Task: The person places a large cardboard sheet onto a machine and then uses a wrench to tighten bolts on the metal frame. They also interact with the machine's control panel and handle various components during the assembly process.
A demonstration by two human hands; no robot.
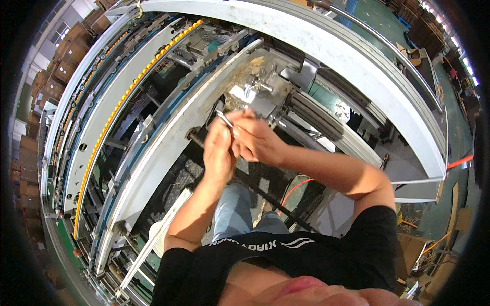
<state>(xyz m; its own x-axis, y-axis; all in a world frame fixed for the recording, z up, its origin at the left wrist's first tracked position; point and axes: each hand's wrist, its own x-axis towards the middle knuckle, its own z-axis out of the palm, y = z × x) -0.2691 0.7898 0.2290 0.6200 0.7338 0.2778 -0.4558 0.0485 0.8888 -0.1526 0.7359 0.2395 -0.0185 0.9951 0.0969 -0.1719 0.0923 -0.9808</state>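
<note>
A small shiny metal rod-like part (224,119) is held between my two hands, which are brought together in front of my chest. My left hand (218,149) is closed around its lower side, thumb up. My right hand (256,137) pinches at it from the right, fingers bent; motion blur hides the exact grip. Just beyond the hands is a greasy metal machine assembly (264,91) with a bright curved metal piece (248,91) on top. A dark shaft (264,195) runs beneath my hands and forearms.
Left of me curve long white machine rails (168,141) and a row of orange rollers (115,111). A wide white beam (325,42) arches ahead, with a steel handrail (386,48) beyond. An orange-red hose (293,191) lies by my legs. Cardboard stacks (61,69) stand far left.
</note>
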